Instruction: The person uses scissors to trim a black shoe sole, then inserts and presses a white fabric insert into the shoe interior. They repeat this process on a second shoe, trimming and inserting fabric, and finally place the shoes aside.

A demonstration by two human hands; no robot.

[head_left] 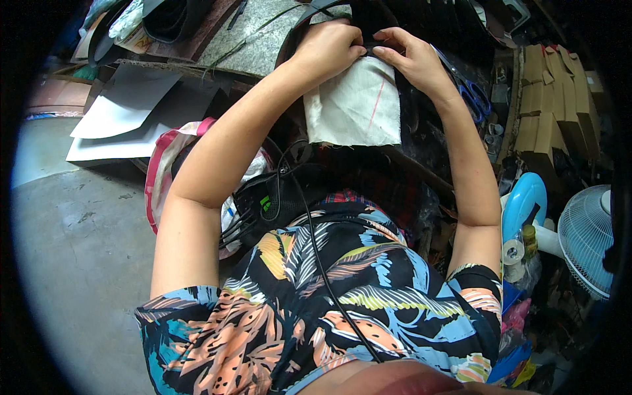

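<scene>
A piece of white cloth with a thin red line hangs in front of me at the top middle, its lower edge raw and straight. My left hand is closed at the cloth's upper left edge, thumb against the curled fingers. At the upper right edge, my right hand pinches with thumb and bent forefinger. The two thumb tips almost meet. Dark material lies behind and above the hands, and I cannot tell where it joins the cloth.
A grey worktop stretches to the left, with white sheets below its edge. Blue-handled scissors are right of my right forearm. Farther right stand brown cardboard boxes and a white fan. A black cable runs down my front.
</scene>
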